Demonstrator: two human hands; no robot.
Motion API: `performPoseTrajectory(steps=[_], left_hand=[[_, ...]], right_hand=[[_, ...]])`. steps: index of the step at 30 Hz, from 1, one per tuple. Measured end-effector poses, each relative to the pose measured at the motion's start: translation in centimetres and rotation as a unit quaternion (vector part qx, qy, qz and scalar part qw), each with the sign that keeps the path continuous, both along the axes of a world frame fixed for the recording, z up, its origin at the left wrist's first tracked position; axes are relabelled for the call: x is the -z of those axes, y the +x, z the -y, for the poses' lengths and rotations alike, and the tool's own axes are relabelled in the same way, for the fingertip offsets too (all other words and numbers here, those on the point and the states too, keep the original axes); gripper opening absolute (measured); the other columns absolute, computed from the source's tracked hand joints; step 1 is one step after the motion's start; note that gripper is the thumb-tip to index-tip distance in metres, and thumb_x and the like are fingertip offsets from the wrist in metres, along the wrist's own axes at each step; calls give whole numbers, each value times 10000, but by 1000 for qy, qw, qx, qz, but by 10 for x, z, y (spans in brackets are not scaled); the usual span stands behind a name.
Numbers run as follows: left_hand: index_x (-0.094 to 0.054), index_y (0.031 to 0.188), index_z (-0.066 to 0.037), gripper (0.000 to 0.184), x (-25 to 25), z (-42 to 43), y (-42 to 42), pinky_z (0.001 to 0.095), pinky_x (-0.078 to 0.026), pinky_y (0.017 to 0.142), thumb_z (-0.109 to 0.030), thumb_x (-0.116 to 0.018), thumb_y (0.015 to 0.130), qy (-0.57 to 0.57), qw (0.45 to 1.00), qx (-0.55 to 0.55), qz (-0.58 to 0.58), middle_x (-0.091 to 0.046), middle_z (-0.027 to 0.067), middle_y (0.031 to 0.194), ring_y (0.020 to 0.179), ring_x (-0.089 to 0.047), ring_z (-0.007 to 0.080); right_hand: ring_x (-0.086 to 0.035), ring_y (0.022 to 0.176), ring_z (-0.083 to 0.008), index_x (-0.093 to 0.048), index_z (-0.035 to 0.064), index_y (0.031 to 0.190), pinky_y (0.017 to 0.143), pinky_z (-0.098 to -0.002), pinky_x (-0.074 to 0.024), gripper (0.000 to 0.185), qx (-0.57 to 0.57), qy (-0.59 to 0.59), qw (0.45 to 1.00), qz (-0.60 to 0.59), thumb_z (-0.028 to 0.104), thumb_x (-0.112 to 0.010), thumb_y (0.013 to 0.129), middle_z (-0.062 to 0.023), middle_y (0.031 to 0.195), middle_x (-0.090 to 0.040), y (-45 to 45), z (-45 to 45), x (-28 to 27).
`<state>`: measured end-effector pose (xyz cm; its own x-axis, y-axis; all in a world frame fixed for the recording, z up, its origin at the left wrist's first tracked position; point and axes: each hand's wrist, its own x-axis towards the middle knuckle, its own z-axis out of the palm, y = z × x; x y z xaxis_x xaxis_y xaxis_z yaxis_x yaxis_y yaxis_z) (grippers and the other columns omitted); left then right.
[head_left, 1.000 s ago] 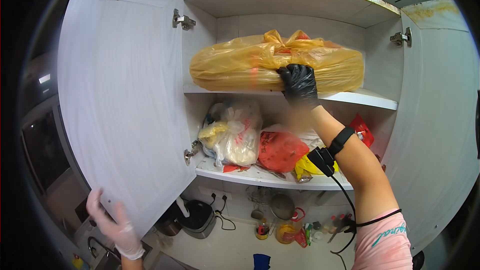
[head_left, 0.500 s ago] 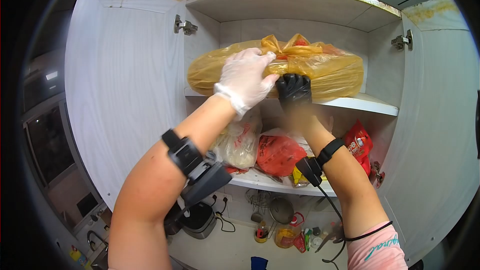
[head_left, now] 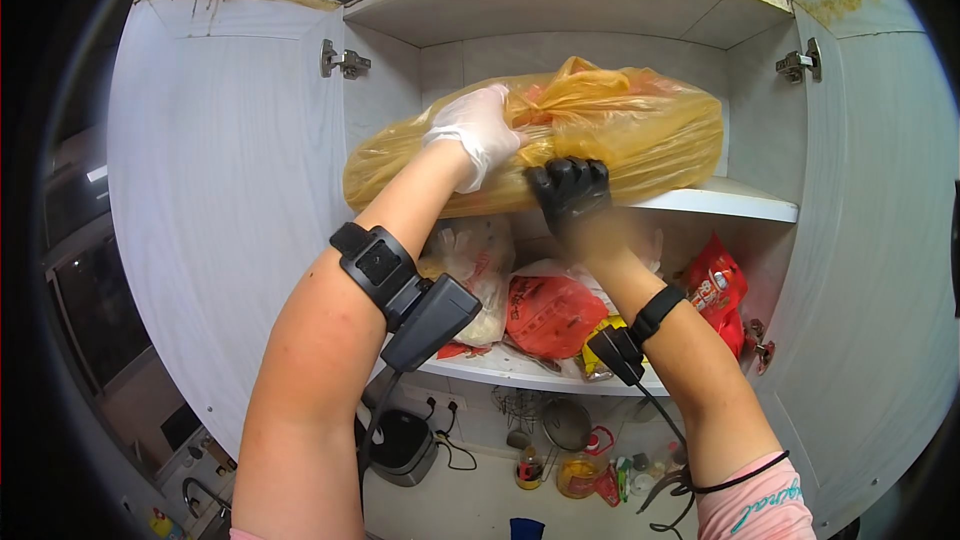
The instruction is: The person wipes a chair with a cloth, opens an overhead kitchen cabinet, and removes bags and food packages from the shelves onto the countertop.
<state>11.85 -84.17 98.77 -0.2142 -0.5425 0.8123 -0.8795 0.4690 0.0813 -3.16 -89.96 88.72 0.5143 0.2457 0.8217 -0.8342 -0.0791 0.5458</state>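
A long, bulging yellow plastic bag [head_left: 640, 130], knotted near its top middle, lies across the upper cabinet shelf [head_left: 730, 202], its left end tilted down and jutting past the shelf edge. Red shows faintly through the plastic; the contents cannot be made out. My left hand [head_left: 472, 132], in a thin whitish glove, grips the bag left of the knot, its fingertips partly hidden in the folds. Black-gloved, my right hand [head_left: 572, 190] is closed in a fist on the plastic at the bag's lower front, below the knot.
Cabinet doors stand open at left [head_left: 230, 190] and right [head_left: 870, 220]. The lower shelf holds a clear bag [head_left: 480, 270], a red bag [head_left: 555, 315] and a red packet [head_left: 715, 285]. Beneath, a dark appliance [head_left: 405, 447], a strainer [head_left: 567, 424] and jars [head_left: 578, 477] stand or hang around the counter.
The yellow bag's left end has come left, downward and forward over the shelf edge. My left hand has shifted left along with it; my right hand stays closed at the bag's front.
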Motion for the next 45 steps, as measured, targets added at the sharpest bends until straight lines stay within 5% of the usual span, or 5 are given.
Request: performPoseTrajectory(steps=[14, 34, 39, 42, 45], left_hand=[[-566, 1033, -19, 392, 2, 5, 4, 353, -424, 786, -219, -653, 707, 4, 999, 27, -30, -595, 201, 936, 896, -565, 322], [-526, 867, -46, 122, 23, -13, -5, 333, -437, 656, -104, -562, 766, -256, 941, 163, -148, -592, 155, 763, 714, -579, 277], [-507, 829, -26, 63, 25, -35, 1, 251, -416, 639, 14, -514, 781, -297, 902, 231, -211, -525, 51, 716, 672, -485, 120], [-516, 825, -25, 95, 20, -56, 8, 316, -448, 625, -24, -545, 735, -386, 861, 283, -174, -577, 142, 717, 662, -578, 255], [-527, 890, -35, 60, 19, -79, 14, 221, -401, 708, -32, -499, 837, -391, 857, 304, -143, -531, 16, 830, 760, -489, 98]], right_hand=[[-445, 858, -224, -444, 151, 1015, 774, -404, -320, 293, 12, 27, 1000, 2, 168, -482, 725, -76, 914, -432, 0, -3, 0], [-435, 899, -244, -455, 152, 1031, 799, -408, -332, 317, -24, 39, 999, 22, 181, -492, 718, -81, 956, -428, 4, -4, -5], [-433, 956, -249, -472, 171, 1033, 837, -426, -325, 327, -70, 22, 997, 37, 185, -503, 707, -75, 998, -436, 10, -16, -1], [-427, 997, -253, -480, 182, 1044, 860, -434, -317, 342, -66, 14, 996, 52, 191, -502, 702, -72, 1029, -445, 18, -37, 6], [-428, 1014, -262, -483, 172, 1077, 863, -451, -306, 380, -136, 27, 988, 71, 202, -493, 699, -73, 1001, -465, 34, -68, 8]])
